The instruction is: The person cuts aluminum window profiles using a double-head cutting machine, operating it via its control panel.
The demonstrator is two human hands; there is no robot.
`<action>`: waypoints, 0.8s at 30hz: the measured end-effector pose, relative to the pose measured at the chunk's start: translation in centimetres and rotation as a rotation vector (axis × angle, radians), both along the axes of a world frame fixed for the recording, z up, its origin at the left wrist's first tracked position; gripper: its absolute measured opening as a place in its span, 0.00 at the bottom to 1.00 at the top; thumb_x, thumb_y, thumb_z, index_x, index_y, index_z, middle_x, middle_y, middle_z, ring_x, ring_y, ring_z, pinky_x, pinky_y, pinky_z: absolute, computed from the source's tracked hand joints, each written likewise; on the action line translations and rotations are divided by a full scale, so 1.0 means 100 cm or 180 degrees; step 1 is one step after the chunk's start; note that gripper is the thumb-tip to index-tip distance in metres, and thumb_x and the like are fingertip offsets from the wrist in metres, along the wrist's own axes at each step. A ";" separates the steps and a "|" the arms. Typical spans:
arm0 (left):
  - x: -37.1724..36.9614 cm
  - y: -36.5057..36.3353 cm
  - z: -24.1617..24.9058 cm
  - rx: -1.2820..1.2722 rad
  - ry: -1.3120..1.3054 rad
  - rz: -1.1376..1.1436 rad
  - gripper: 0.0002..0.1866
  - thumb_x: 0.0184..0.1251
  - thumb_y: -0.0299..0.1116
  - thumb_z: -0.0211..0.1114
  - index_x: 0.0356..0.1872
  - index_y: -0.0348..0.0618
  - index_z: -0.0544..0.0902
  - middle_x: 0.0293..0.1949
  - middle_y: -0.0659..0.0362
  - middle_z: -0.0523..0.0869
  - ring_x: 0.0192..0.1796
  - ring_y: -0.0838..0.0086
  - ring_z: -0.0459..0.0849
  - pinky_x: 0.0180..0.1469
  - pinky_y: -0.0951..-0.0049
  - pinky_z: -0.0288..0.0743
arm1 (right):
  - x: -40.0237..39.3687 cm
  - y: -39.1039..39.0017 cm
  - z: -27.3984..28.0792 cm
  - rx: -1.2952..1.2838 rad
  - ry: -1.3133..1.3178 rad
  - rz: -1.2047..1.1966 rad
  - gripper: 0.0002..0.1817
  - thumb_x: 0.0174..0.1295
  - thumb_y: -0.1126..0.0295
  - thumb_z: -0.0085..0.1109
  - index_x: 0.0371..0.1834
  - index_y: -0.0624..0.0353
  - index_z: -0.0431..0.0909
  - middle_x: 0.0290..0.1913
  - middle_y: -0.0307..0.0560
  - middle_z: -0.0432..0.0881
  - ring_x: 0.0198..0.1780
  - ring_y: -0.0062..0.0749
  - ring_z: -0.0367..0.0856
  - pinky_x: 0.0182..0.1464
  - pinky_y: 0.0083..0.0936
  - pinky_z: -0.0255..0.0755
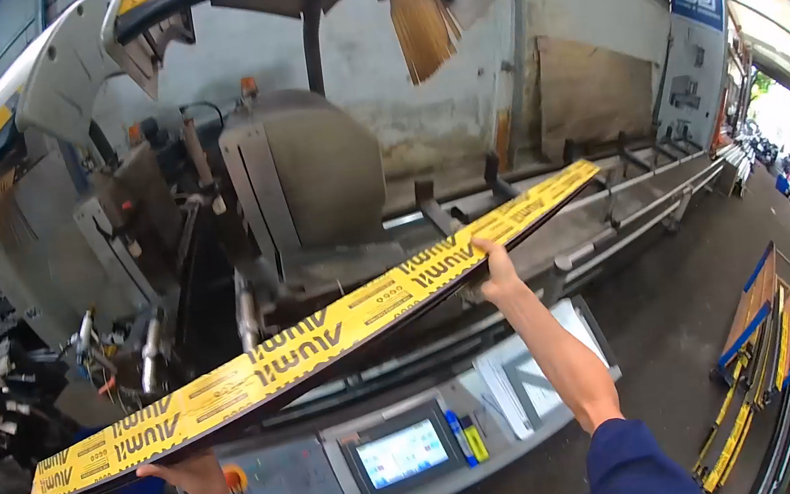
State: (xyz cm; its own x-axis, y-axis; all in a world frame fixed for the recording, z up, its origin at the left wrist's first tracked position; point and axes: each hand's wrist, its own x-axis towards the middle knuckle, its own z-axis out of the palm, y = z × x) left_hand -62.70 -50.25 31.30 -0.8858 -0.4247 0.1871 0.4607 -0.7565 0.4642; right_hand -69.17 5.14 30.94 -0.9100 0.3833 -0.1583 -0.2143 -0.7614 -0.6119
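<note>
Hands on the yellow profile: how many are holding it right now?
2. The left hand supports the yellow profile from below near its left end; the right hand grips its edge right of the middle.

The long profile point(316, 334) wears a glossy yellow printed film, smooth, over a dark underside. The saw machine point(305, 179) is matt grey painted metal, scuffed and dusty. Its touchscreen point(402, 453) shines like glass. The wall point(453, 87) behind is rough, stained plaster; the floor point(666, 310) is dull concrete.
</note>
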 end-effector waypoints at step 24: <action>-0.426 0.063 -0.005 -0.0577 -0.2110 -0.1406 0.34 0.63 0.56 0.66 0.62 0.42 0.72 0.56 0.52 0.81 0.61 0.59 0.79 0.60 0.44 0.74 | 0.088 0.013 0.034 0.5525 -0.1339 0.0705 0.33 0.64 0.73 0.66 0.71 0.63 0.64 0.64 0.55 0.76 0.64 0.40 0.75 0.62 0.34 0.71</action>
State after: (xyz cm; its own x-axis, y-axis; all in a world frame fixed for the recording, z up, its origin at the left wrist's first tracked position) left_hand -105.25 -43.98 30.76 -0.9152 -0.0239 -0.4022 -0.2756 -0.6909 0.6683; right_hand -60.35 6.45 34.31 -0.9710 0.2357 0.0396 0.1562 0.7516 -0.6409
